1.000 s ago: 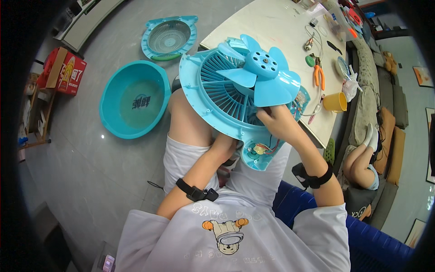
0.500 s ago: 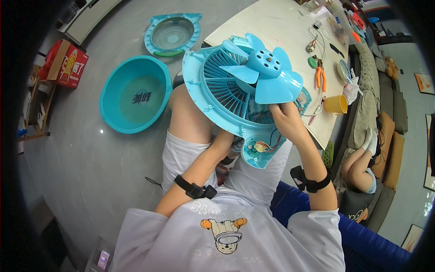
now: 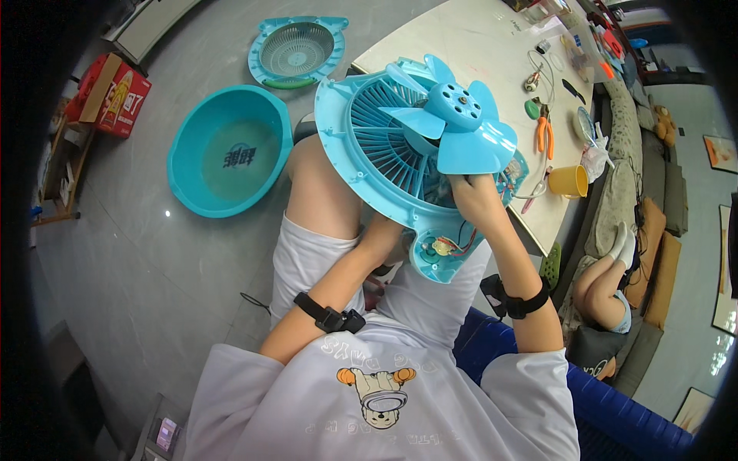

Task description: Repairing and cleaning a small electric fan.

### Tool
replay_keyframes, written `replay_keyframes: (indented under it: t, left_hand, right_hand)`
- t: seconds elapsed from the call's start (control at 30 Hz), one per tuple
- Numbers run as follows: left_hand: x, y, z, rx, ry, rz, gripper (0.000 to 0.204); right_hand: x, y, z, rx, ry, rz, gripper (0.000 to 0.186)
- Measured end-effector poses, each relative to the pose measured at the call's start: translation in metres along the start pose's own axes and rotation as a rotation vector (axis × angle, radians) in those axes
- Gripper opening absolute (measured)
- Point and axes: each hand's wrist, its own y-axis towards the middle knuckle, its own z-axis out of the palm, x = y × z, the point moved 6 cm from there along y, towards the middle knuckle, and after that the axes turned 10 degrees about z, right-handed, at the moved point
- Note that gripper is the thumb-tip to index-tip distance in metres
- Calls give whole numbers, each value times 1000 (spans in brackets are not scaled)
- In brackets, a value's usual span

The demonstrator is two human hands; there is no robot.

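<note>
Fingers (image 3: 461,189) of the right hand (image 3: 477,203) curl under the blades (image 3: 469,152) of the fan (image 3: 420,146) above the lap (image 3: 424,306), their grip, like that of the left hand (image 3: 386,233) beneath, hidden from me, and a careless tug could snag the loose wires (image 3: 466,246).

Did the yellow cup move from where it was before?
No, it hasn't gone either way: the yellow cup stays by the same edge of the white table; only the view has shifted a little.

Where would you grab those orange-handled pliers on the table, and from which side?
Probably by the orange handles, closing around both from above and coming from the near side: they lie on the white table, pointing that way, slightly spread.
</note>
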Motion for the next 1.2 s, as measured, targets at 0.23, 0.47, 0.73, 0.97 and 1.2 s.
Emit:
replay_keyframes:
  t: [0.23, 0.47, 0.73, 0.97, 1.2]
  left_hand:
    - [-9, 2, 2, -62, -19, -20, 37]
    - [14, 7, 2, -44, -296, -82, 40]
    - [43, 13, -21, -5, 270, -65, 39]
    - [35, 28, -14, -123, -295, -55, 54]
    - [36, 27, -11, -9, -106, -77, 50]
  right_hand:
    - [12, -12, 4, 198, 70, -47, 26]
    - [7, -2, 2, 74, 12, -28, 29]
    - [15, 2, -2, -68, -121, -311, 34]
    - [11, -7, -4, -51, 175, -114, 12]
    - [1, 4, -20, -118, 511, -59, 17]
